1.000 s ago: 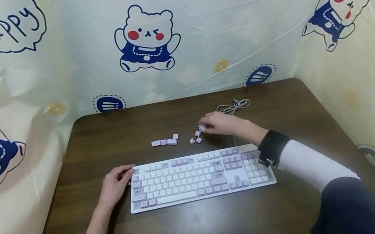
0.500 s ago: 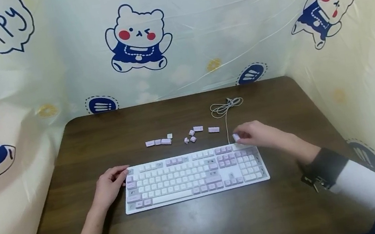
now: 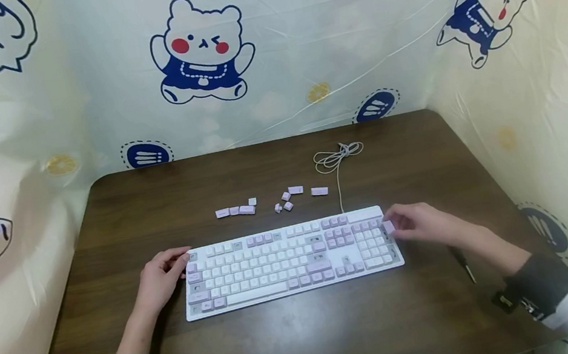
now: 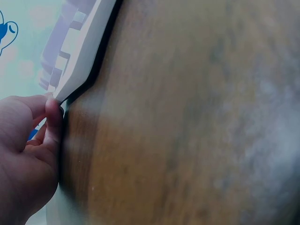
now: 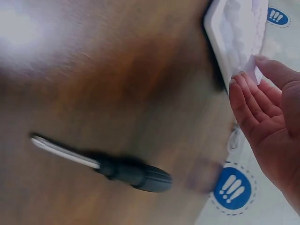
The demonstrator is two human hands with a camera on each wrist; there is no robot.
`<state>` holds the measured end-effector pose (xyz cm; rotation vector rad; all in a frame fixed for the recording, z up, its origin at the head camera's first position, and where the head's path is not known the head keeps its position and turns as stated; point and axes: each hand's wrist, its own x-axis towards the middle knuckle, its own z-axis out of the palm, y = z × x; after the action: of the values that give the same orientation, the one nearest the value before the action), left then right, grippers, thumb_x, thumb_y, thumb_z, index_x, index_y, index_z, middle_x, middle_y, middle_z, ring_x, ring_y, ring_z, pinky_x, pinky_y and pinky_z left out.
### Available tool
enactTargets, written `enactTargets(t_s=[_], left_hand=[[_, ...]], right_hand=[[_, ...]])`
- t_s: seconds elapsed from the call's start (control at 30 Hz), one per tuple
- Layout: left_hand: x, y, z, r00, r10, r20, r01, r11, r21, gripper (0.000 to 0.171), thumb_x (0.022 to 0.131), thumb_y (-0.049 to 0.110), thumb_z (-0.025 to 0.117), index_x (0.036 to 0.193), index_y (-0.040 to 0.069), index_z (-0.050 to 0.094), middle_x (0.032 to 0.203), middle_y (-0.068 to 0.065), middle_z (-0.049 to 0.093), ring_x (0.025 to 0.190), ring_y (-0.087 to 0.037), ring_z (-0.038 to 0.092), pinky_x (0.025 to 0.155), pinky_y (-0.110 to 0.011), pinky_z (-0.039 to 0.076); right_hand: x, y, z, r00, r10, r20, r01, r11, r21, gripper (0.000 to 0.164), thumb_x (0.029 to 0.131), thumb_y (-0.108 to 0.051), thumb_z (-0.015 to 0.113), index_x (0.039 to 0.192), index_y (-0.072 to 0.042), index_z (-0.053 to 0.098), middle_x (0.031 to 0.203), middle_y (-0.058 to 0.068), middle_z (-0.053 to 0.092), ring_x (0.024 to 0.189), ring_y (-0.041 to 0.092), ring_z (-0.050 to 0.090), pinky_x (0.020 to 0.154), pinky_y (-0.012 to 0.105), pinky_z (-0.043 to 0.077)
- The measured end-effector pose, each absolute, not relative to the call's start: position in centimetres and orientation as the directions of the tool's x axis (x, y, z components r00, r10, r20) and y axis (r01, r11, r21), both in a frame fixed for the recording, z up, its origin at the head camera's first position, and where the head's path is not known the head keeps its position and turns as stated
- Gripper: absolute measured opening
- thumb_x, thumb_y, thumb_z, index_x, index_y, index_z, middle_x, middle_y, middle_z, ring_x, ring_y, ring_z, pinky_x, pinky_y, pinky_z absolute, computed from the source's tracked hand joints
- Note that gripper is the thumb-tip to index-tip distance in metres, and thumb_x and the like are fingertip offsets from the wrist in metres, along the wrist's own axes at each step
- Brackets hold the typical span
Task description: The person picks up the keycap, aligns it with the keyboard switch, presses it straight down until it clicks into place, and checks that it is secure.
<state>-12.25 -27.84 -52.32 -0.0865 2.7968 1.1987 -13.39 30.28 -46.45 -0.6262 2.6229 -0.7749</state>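
A white and lilac keyboard (image 3: 270,271) lies on the brown table. At its upper left corner my left hand (image 3: 161,278) holds the edge between thumb and fingers; the left wrist view shows that hand (image 4: 33,145) right at the corner. My right hand (image 3: 425,223), over the keyboard's right end, pinches a pale lilac keycap (image 3: 389,226) between thumb and fingertips. In the right wrist view the same keycap (image 5: 254,71) is partly hidden by the fingers. Behind the keyboard lie several loose keycaps, among them a wide one (image 3: 320,191) and a row on the left (image 3: 234,211).
The keyboard's grey cable (image 3: 333,159) is coiled near the back edge. A black-handled screwdriver (image 5: 133,174) lies on the table (image 3: 309,344) to the right, partly under the right forearm in the head view. Printed curtains (image 3: 270,50) surround the table on three sides.
My right hand has moved from the loose keycaps behind the keyboard to its right end, with a keycap in its fingers. Two wide keycaps show where it was. My left hand stays at the corner.
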Motion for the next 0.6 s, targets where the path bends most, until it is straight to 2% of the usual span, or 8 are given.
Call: enactTargets(t_s=[0.27,0.6], left_hand=[[-12.2,-28.0,-52.6,-0.992,-0.016,-0.125,-0.101,0.691,0.716,0.04,0.109,0.034,0.055,0.138,0.009,0.067,0.114,-0.015,0.062,0.093,-0.026,0.055,0.075,-0.03,0.046],[-12.1,-28.1,-52.5,-0.992,-0.012,-0.126,-0.1,0.686,0.721,0.041,0.11,0.035,0.054,0.138,0.008,0.066,0.12,-0.018,0.062,0.097,-0.029,0.054,0.077,-0.033,0.045]], right_hand=[[-12.6,30.5,-47.7,-0.866,-0.453,-0.213,-0.232,0.74,-0.632,0.03,0.095,-0.022,0.078,0.12,-0.014,0.064,0.095,-0.006,0.068,0.086,0.012,0.063,0.078,0.029,0.055],[-12.5,30.5,-47.9,-0.874,-0.426,-0.232,-0.175,0.723,-0.668,0.03,0.098,-0.022,0.075,0.123,-0.012,0.063,0.095,-0.002,0.069,0.081,0.014,0.065,0.072,0.029,0.055]])
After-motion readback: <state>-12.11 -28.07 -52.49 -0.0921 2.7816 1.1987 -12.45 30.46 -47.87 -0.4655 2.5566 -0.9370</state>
